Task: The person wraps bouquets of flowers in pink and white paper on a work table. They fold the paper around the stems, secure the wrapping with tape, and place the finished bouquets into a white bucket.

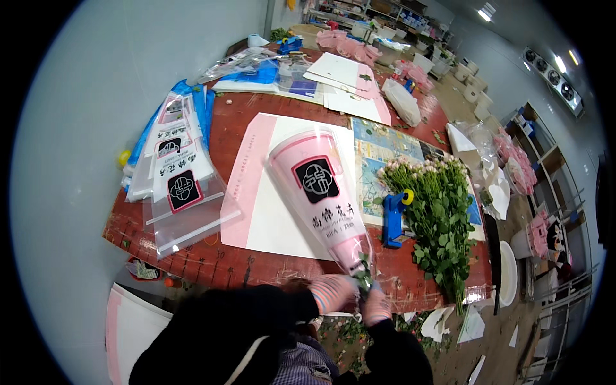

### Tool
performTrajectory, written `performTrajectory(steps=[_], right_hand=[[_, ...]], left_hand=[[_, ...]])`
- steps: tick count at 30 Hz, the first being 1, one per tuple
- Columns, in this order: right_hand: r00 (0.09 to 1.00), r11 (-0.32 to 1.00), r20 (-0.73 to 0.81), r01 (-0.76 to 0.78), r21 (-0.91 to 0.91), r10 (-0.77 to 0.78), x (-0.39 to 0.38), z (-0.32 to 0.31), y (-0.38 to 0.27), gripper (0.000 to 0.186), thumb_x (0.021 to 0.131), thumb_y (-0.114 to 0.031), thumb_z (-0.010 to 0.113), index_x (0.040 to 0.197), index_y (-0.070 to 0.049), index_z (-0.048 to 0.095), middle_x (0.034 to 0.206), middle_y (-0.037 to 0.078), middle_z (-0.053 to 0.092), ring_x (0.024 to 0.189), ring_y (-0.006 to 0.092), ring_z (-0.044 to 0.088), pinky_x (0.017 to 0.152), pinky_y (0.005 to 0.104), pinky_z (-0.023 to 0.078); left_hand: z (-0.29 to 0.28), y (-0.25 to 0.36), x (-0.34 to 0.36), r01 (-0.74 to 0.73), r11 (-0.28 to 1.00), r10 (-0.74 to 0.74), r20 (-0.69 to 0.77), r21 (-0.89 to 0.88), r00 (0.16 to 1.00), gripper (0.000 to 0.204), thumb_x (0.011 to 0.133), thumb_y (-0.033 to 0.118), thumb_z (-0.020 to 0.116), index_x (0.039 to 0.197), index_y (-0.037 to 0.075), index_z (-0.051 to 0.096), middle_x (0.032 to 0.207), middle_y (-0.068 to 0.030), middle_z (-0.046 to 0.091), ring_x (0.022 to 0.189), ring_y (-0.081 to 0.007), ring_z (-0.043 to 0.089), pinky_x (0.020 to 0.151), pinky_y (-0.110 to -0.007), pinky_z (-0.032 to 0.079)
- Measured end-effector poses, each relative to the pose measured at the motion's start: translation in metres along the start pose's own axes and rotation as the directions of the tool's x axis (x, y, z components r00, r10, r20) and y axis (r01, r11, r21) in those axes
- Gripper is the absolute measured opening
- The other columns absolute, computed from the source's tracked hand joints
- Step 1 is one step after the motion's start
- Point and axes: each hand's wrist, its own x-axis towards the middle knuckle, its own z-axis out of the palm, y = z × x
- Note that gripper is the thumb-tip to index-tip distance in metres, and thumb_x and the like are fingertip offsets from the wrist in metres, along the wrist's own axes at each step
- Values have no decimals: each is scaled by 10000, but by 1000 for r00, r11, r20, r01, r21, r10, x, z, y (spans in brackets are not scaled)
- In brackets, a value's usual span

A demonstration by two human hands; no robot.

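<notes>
Pink bouquet sleeve (319, 186) stretches away from both hands' closed grip (351, 294) on its stem end

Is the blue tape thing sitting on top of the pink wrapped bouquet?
No, the blue tape dispenser lies on the table, beside the wrapped bouquet.

The flower heads inside the pink cone sleeve (319, 192) are hidden by its printed film; only stem ends show at its narrow end. There both gloved hands, left hand (332, 290) and right hand (375, 307), bunch together, so their fingers and grip cannot be told. Beyond the sleeve, the far shelves (385, 13) blur. Right of it, the bin racks (552, 160) are cut off at the picture's rim.
</notes>
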Motion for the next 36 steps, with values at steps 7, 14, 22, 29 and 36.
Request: performTrajectory(steps=[7, 14, 22, 29, 36], right_hand=[[989, 988, 119, 106, -116, -92, -5, -40, 41, 471, 679, -332, 700, 998, -36, 522, 838, 220, 611, 820, 392, 581, 690, 454, 465], [965, 968, 237, 162, -190, -115, 43, -43, 117, 461, 670, -211, 697, 1024, -48, 451, 854, 210, 613, 830, 371, 593, 691, 437, 468], [917, 877, 366, 303, -374, -161, 98, -59, 144, 342, 727, -158, 627, 981, -47, 426, 774, 190, 619, 766, 369, 598, 641, 435, 469], [855, 871, 500, 346, -348, -140, 124, -76, 139, 459, 706, -142, 622, 1112, -20, 447, 851, 197, 614, 832, 363, 585, 669, 413, 468], [893, 873, -26, 433, -223, -449, 109, -58, 89, 259, 782, -236, 522, 966, -54, 525, 826, 128, 581, 766, 293, 569, 642, 393, 445]], left_hand=[[32, 35, 94, -237, 885, 106, 323, 400, 941, 660, 730, 178, 607, 1312, 50, 323, 1282, -165, 424, 1101, -264, 500, 884, -410, 384], [44, 35, 126, -57, 881, -94, 292, 469, 952, 217, 747, 132, 577, 955, 69, 575, 865, -90, 647, 824, -219, 633, 673, -370, 430], [53, 35, 155, 116, 887, -143, 28, 446, 989, 128, 809, 153, 468, 837, 85, 573, 793, -90, 632, 771, -253, 610, 714, -384, 404], [81, 16, 180, 161, 885, -139, -81, 436, 987, 137, 806, 162, 470, 812, 97, 590, 793, -90, 628, 766, -266, 608, 702, -409, 403], [42, 32, 186, 237, 868, -275, 25, 437, 961, 206, 798, 150, 450, 826, 89, 645, 811, -105, 651, 788, -245, 622, 624, -406, 451]])
